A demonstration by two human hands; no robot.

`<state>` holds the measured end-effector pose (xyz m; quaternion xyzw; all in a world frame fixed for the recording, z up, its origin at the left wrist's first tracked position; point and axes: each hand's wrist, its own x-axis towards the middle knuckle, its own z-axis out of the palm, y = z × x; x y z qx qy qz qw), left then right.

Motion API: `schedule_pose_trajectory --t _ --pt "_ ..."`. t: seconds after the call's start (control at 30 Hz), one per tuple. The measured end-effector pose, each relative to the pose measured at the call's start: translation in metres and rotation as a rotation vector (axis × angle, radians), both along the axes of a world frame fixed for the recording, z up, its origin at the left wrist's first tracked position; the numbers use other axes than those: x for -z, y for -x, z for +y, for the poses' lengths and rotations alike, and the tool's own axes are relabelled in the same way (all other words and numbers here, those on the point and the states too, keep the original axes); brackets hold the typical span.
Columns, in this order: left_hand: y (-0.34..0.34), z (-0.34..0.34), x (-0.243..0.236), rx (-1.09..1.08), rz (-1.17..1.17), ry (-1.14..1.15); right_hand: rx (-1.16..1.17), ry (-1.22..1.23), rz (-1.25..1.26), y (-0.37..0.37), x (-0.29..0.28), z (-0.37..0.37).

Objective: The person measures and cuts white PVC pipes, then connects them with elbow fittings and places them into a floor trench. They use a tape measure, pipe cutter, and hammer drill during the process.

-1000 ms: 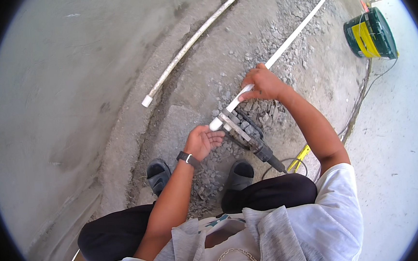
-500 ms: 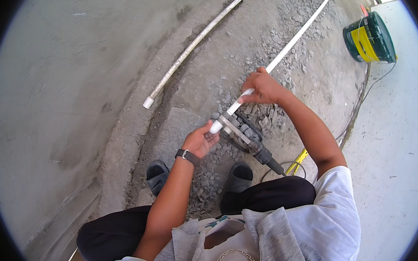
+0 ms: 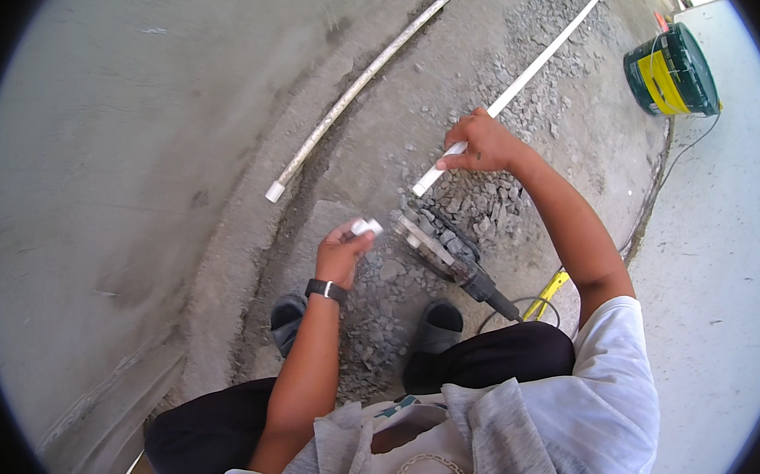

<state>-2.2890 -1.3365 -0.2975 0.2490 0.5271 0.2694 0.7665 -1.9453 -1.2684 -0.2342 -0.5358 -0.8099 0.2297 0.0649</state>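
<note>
In my right hand is a long, thin white plastic pipe, its near end pointing down toward me and its far part running off to the upper right. A short white pipe fitting is pinched in the fingers of my left hand, apart from the pipe's end; its exact shape is blurred. Between my hands and my right knee, a corded tool with a flat grey metal head and black handle lies on the rubble, just below the pipe end.
Another white pipe with a capped end lies along the wall base at the left. Broken concrete covers the ground. A dark green bucket with a yellow band stands at the far right. Something yellow lies by the tool's cord.
My left hand has drawn back to the left with the white fitting, which was at the pipe's end. The pipe's bare end now shows, slightly raised from the tool's head.
</note>
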Motion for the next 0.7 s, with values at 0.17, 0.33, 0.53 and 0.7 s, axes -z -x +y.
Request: schedule_pose_trajectory --t 0.17,0.33,0.53,0.7 --pt "-0.003 0.024 -0.029 -0.116 -0.176 -0.133 0.002 -0.057 0.066 0.018 -0.024 0.004" --pt "-0.018 0.021 -0.050 0.007 -0.025 -0.178 -0.014 -0.134 0.106 0.031 -0.041 0.003" --pt "-0.024 0.014 -0.053 -0.112 -0.125 -0.110 -0.014 -0.111 0.130 0.035 -0.043 0.000" --pt "-0.017 0.019 -0.062 -0.076 -0.121 -0.116 0.019 -0.151 0.129 0.044 -0.038 -0.004"
